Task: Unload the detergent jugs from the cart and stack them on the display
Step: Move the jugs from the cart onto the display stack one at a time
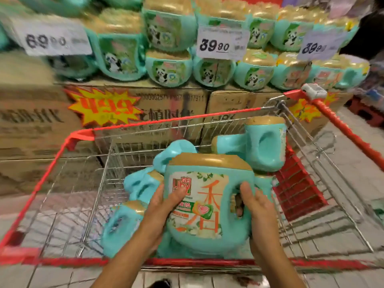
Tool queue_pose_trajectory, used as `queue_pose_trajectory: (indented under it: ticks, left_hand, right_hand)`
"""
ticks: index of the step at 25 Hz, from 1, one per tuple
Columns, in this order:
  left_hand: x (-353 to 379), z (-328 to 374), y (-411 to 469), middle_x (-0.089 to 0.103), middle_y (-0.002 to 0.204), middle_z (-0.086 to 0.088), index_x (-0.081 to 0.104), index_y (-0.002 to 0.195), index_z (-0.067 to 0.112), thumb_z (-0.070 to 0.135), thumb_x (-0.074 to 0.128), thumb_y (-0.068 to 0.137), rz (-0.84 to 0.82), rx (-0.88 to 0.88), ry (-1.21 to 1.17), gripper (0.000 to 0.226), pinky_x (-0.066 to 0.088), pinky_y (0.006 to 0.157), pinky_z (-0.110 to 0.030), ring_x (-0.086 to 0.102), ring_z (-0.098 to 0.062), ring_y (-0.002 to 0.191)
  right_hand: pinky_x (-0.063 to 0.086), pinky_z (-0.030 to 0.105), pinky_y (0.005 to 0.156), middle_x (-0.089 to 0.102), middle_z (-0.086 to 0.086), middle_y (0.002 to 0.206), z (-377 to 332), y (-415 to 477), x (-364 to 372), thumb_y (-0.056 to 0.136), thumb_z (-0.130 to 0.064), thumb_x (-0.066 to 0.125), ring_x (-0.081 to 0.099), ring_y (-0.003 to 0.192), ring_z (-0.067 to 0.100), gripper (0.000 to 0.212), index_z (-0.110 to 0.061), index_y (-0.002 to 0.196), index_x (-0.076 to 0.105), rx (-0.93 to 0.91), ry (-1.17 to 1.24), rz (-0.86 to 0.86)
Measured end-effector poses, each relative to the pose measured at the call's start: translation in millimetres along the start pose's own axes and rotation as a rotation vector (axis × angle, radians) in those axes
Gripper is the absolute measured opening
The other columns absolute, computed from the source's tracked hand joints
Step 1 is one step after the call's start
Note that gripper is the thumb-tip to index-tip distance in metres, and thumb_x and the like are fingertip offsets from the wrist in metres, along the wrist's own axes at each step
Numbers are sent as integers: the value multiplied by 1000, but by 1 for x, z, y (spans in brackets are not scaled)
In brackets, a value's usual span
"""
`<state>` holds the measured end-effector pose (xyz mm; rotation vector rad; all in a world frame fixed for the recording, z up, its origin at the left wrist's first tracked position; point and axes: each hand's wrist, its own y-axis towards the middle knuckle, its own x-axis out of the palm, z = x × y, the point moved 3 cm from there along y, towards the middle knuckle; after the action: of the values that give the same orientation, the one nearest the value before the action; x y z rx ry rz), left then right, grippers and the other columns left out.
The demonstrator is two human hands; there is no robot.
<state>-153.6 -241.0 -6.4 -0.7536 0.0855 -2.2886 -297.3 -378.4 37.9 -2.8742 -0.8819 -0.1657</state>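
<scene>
Presently, in the head view, both hands are holding one teal detergent jug (pixel 207 196) with a gold cap over the near end of the wire shopping cart (pixel 176 119). The left hand (pixel 164 206) is gripping the jug's left side. Its thumb is lying across the front label and the other fingers are wrapping out of sight behind the body. The right hand (pixel 257 210) is gripping the moulded handle on the jug's right side, and fingertips are showing through the handle opening. The jug is standing upright with its label facing the camera. Whether it is resting on the jugs beneath it cannot be told.

Further loose jugs (pixel 122 225) are lying tilted in the cart's basket, to the left of the held one and behind it at the right.

Beyond the cart's far end, stacked jugs (pixel 168 67) with panda labels are sitting in rows on cardboard boxes (pixel 174 104). Price cards (pixel 222 43) are hanging in front of them, the middle one reading 39.90. A yellow and red starburst sign (pixel 104 107) is sitting against the box fronts. The left part of the picture is blurring.
</scene>
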Motion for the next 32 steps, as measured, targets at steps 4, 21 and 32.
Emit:
queue_pose_trajectory:
  ticks: [4,21,32]
  left_hand:
    - [-63,34,-60,71,114,-16,58,126,15,47,87,55,219,108,-18,83,59,69,-37,70,-33,99]
    - [-353,201,-213,74,101,-16,58,118,7,28,82,57,499,348,124,69,60,60,-36,73,-33,86]
    - [-449,349,-91,74,104,-11,59,116,16,39,88,51,348,429,150,75,60,65,-38,73,-31,90]
  right_hand:
    - [36,31,55,47,6,60,10,-13,83,73,-50,66,44,55,15,35,-18,62,57,34,10,-248]
    - [46,16,57,65,-11,70,58,-147,427,77,-50,61,59,62,4,33,-19,86,62,16,-13,-672]
    - [54,28,78,59,8,123,30,-48,587,61,-43,77,66,100,18,75,-34,123,35,-214,-76,-504]
